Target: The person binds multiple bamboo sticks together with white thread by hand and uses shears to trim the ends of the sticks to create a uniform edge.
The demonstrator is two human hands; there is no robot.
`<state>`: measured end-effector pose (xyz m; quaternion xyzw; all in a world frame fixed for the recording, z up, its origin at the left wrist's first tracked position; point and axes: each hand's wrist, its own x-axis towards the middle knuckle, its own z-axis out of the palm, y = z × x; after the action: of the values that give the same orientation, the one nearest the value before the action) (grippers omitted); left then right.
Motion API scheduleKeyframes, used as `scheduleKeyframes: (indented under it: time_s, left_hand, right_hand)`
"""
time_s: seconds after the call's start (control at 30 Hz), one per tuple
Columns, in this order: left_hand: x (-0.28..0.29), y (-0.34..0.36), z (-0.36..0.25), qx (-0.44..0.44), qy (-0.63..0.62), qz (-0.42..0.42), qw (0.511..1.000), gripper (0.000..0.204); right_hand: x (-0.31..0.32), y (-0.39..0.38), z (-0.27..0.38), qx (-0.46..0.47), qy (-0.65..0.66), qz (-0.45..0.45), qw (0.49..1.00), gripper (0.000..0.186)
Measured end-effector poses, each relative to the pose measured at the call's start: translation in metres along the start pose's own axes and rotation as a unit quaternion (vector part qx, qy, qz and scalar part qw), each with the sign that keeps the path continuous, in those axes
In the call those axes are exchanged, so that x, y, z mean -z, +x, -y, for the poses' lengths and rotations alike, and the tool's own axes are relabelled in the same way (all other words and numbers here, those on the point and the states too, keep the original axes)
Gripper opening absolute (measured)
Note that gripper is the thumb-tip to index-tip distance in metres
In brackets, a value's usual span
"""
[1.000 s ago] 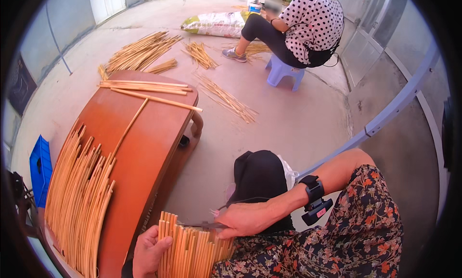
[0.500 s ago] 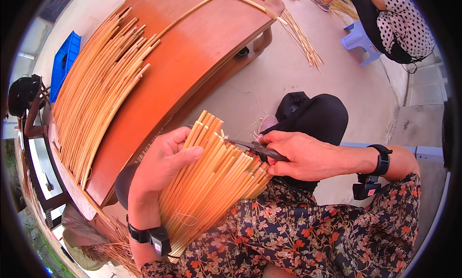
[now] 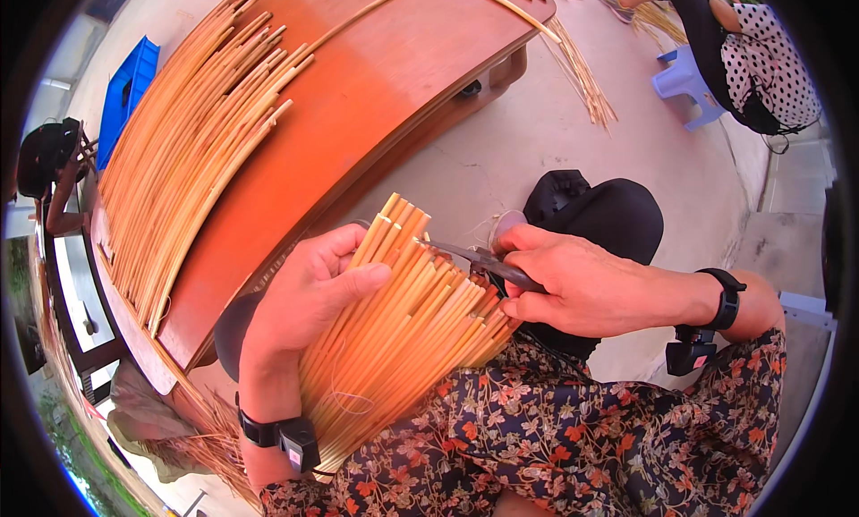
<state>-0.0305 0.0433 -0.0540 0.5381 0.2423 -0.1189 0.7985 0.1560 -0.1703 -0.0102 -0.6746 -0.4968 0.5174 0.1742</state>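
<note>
A flat row of straw-coloured stalks, bound together with thin thread, lies slanted across my lap. My left hand grips its left edge, the thumb on the front and the fingers behind, partly hidden. My right hand is closed round the handles of dark scissors. Their blade points left, and the tip is at the stalks' upper ends, beside several stalks that stick up higher than the rest. Whether the blade cuts anything cannot be made out. A loose loop of pale thread hangs over the lower stalks.
More long stalks lie spread on the reddish-brown table at left. Behind them is a blue crate. Far right, another person is by a pale purple stool; stalks stick out past the table's end.
The scissors' tip has shifted slightly left and up, toward the taller stalks. The whole view has shifted a little. Both hands keep their hold.
</note>
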Motion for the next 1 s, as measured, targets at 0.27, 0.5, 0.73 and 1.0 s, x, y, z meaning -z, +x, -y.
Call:
scheduleKeyframes:
  time_s: [0.27,0.5,0.73,1.0]
  left_hand:
    - [0.005,0.000,0.003,0.012,-0.015,0.003,1.000,0.039]
    - [0.002,0.000,0.002,-0.003,-0.020,0.002,1.000,0.032]
    - [0.002,-0.001,0.001,0.000,-0.019,0.004,1.000,0.033]
    - [0.003,0.000,0.001,-0.001,-0.024,0.005,1.000,0.035]
  right_hand:
    - [-0.005,0.002,-0.001,0.025,-0.046,-0.031,0.998,0.022]
    - [0.000,-0.003,-0.001,0.018,-0.036,-0.024,0.999,0.021]
    - [-0.006,-0.003,-0.005,0.060,-0.010,-0.025,0.998,0.020]
    - [-0.010,0.000,-0.001,0.028,-0.010,-0.034,0.999,0.021]
